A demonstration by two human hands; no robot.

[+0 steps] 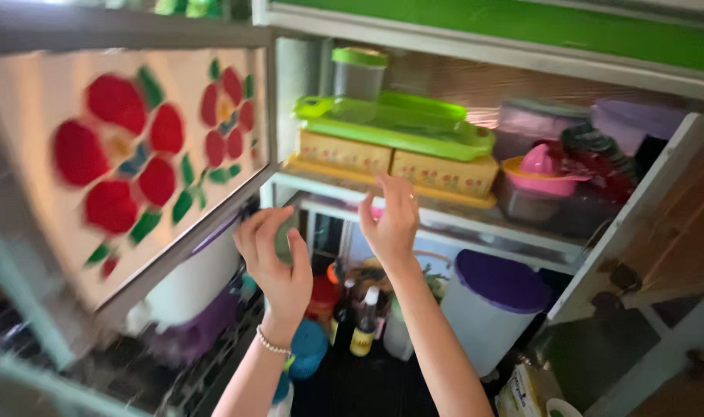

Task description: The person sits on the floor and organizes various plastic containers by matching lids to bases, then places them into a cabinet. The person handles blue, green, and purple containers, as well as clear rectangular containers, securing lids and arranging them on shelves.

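Two open, empty hands (329,243) below a shelf (445,220) crowded with floral boxes (398,162), green trays (398,123).

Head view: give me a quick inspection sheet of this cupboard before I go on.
Surface: upper shelf, crowded.
Job's things: two yellow flowered boxes under a green lidded tray; cupboard door with red flowers, open.
Clutter: clear jar, pink juicer, purple-lidded tub, bottles below.
Grippers: left hand by the door edge, fingers curled, blurred; right hand open at the shelf front, holding nothing.
Cables: nothing seen.
Surroundings: green panel above, wooden surface on the right.
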